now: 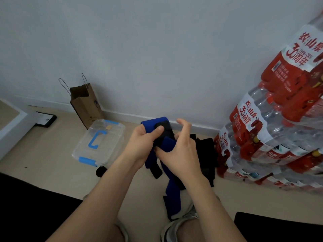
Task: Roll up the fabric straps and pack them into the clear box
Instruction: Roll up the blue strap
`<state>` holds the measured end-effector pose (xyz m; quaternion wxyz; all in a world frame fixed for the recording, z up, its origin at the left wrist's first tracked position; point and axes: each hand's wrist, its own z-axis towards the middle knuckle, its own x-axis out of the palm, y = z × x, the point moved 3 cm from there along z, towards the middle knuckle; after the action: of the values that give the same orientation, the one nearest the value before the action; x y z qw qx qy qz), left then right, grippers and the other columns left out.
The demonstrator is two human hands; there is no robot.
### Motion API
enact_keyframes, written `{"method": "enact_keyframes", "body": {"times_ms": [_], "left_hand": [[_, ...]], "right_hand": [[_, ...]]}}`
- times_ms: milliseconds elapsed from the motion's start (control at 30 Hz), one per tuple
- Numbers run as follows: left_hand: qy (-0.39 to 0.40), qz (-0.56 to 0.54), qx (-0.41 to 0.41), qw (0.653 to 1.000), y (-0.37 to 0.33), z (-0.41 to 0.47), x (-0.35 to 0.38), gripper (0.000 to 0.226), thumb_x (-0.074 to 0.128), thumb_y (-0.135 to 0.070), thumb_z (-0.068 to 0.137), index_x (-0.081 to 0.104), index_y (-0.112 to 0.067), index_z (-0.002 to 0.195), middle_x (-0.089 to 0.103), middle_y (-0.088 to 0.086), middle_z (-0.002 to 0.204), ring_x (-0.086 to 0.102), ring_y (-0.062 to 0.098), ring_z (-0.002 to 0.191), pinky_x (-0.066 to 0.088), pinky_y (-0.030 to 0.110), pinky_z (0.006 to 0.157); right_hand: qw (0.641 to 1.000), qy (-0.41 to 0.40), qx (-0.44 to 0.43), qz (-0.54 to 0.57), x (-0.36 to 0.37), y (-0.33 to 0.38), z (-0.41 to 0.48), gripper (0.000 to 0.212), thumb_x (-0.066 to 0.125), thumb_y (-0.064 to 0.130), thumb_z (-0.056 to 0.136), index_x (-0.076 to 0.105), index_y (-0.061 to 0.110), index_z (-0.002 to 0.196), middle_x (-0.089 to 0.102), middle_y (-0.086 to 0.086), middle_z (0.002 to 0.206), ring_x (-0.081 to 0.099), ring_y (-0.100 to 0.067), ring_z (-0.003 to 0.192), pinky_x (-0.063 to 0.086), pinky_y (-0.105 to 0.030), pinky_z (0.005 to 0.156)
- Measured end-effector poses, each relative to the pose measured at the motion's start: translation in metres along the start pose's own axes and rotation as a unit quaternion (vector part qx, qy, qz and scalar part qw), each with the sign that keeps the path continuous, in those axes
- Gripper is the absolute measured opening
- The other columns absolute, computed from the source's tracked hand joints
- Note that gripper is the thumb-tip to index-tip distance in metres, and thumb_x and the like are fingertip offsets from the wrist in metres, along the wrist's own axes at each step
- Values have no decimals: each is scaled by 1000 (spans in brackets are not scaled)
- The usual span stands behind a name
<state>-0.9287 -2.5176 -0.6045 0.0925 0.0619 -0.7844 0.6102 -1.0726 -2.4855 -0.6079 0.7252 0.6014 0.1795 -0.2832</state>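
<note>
A blue fabric strap (168, 144) with black patches is held up in front of me, its long tail hanging down toward the floor. My left hand (141, 144) grips its folded upper end, thumb pressed on a black patch. My right hand (178, 151) pinches the strap just below, fingers curled. The clear box (99, 142) with blue latches and handle stands closed on the floor to the left. A pile of black straps (206, 154) lies on the floor behind my right hand.
A brown paper bag (85, 103) leans against the wall behind the box. Stacked packs of water bottles (272, 130) fill the right side. A small black roll (101, 171) lies near the box's front. My shoes (180, 222) are below.
</note>
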Motion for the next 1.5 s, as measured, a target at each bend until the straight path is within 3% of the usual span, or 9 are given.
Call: {"method": "enact_keyframes", "body": {"times_ms": [133, 367, 567, 767, 867, 1000, 1233, 1333, 1500], "left_hand": [[-31, -29, -15, 999, 3, 0, 0, 22, 57, -16, 112, 72, -3, 120, 79, 21, 112, 77, 36, 102, 62, 45, 88], [-37, -29, -43, 998, 6, 4, -7, 29, 44, 4, 106, 57, 16, 129, 69, 28, 115, 67, 42, 108, 48, 66, 110], [-82, 168, -43, 982, 7, 6, -17, 14, 44, 0, 101, 53, 6, 110, 50, 14, 93, 44, 27, 81, 40, 43, 71], [26, 63, -65, 996, 8, 1, -9, 32, 42, 7, 102, 63, 9, 125, 70, 36, 114, 70, 47, 103, 59, 53, 97], [46, -14, -81, 996, 7, -4, -1, 31, 37, 13, 99, 62, 15, 118, 68, 25, 102, 66, 36, 90, 54, 44, 87], [55, -92, -104, 989, 7, -5, 2, 37, 38, 1, 101, 59, 14, 128, 61, 28, 121, 57, 41, 111, 45, 51, 107], [31, -58, -69, 995, 11, -6, -2, 31, 53, -21, 113, 70, 1, 128, 76, 24, 123, 73, 40, 118, 59, 52, 104], [-7, -76, -52, 996, 16, -4, 1, 29, 48, -16, 115, 72, -2, 125, 78, 23, 118, 76, 38, 111, 66, 43, 91], [-32, -68, -42, 996, 18, 0, 8, 25, 49, -10, 113, 73, -2, 118, 77, 27, 115, 77, 36, 102, 66, 42, 87]], "right_hand": [[995, -30, -19, -90, 7, 1, -5, 75, 76, 58, 73, 33, 35, 130, 61, 19, 97, 61, -9, 92, 44, -46, 98], [993, 95, -15, -70, 17, -9, -10, 60, 68, 37, 84, 34, 33, 132, 44, 10, 125, 55, -18, 110, 48, -43, 94], [989, 60, 96, 91, -2, -16, 5, 14, 50, 38, 105, 53, 34, 118, 69, 7, 99, 65, -5, 82, 47, -27, 70], [998, 26, -31, -54, 5, -4, -2, 46, 48, 47, 106, 38, 24, 144, 52, -2, 132, 57, -21, 114, 52, -40, 97], [977, 19, -77, -200, 17, 1, -10, 57, 48, 53, 105, 40, 18, 149, 47, -9, 128, 54, -30, 109, 51, -45, 91], [969, 5, -107, -221, 24, -2, -13, 59, 52, 49, 104, 43, 15, 151, 44, -12, 132, 51, -32, 111, 52, -46, 89], [981, 41, -142, -127, 27, -24, -19, 55, 49, 42, 106, 37, 36, 159, 19, -6, 170, 44, -25, 135, 42, -39, 115], [992, 50, -41, 110, 27, -34, -22, 38, 56, 44, 109, 40, 44, 144, 55, 15, 143, 66, -13, 117, 60, -45, 98], [945, 101, 135, 281, 26, -39, -11, 31, 72, 59, 93, 70, 36, 113, 80, 1, 102, 79, -21, 92, 66, -51, 83]]}}
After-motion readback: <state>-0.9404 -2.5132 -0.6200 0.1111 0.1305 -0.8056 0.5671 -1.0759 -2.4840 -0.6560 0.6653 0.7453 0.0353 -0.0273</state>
